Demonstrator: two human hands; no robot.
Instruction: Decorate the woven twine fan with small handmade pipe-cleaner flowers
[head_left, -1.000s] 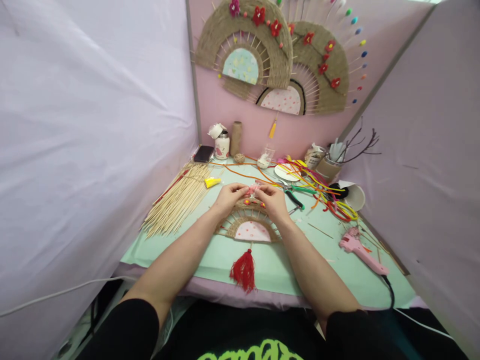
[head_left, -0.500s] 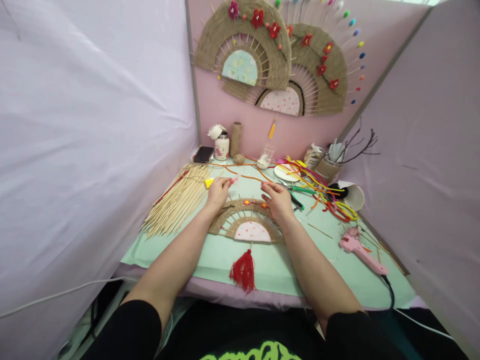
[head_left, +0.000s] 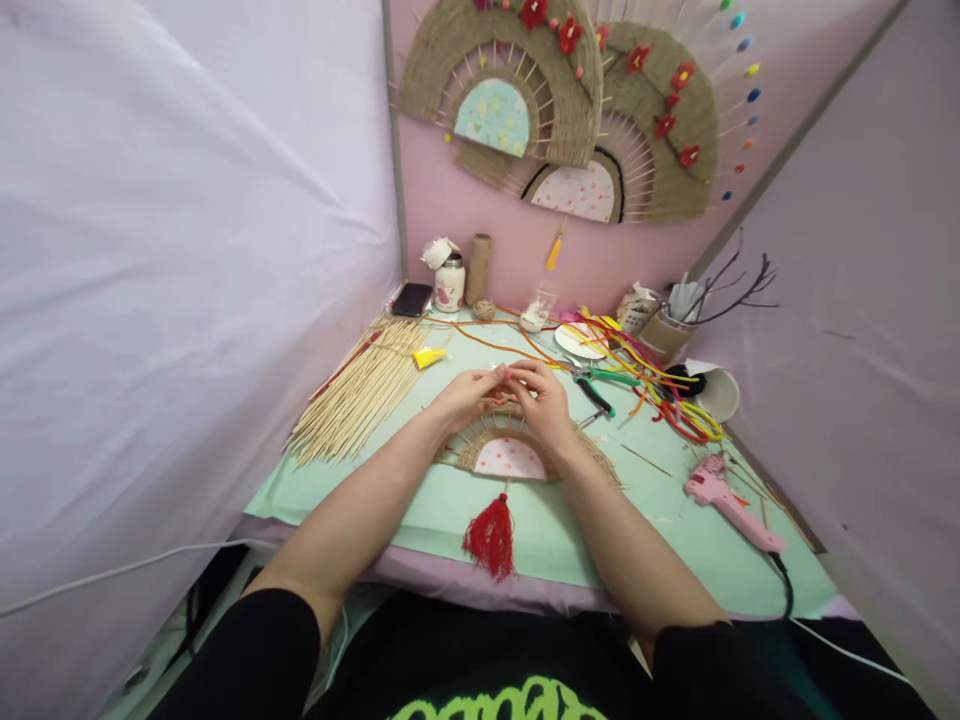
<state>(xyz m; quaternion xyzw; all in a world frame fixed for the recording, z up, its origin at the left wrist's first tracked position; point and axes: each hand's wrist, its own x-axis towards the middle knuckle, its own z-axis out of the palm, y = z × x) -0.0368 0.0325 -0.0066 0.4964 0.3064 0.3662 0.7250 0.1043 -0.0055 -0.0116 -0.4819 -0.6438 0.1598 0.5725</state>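
My left hand (head_left: 471, 396) and my right hand (head_left: 543, 402) meet above the upper edge of a twine-wrapped fan (head_left: 466, 452). Their fingers are closed together, fingertips touching, around a small pinkish-red piece (head_left: 509, 374) of a material I cannot make out. Much of the fan's arched band is hidden behind the hands. Its half-round white centre (head_left: 511, 458) has pink dots, and thin sticks radiate from it. From its lower edge a red tassel (head_left: 491, 537) hangs down flat on the table.
Left lies a bundle of thin wooden sticks (head_left: 352, 400) beside a yellow packet (head_left: 429, 357). Green-handled pliers (head_left: 598, 394) and colourful pipe cleaners (head_left: 660, 385) lie right, with a pink glue gun (head_left: 731, 505) and its cord nearer. Twine fans (head_left: 487, 60) hang on the back wall.
My hands were apart, each pinching something small and pinkish. They have come together over the fan, the left moving right and uncovering the yellow packet. The view has shifted slightly.
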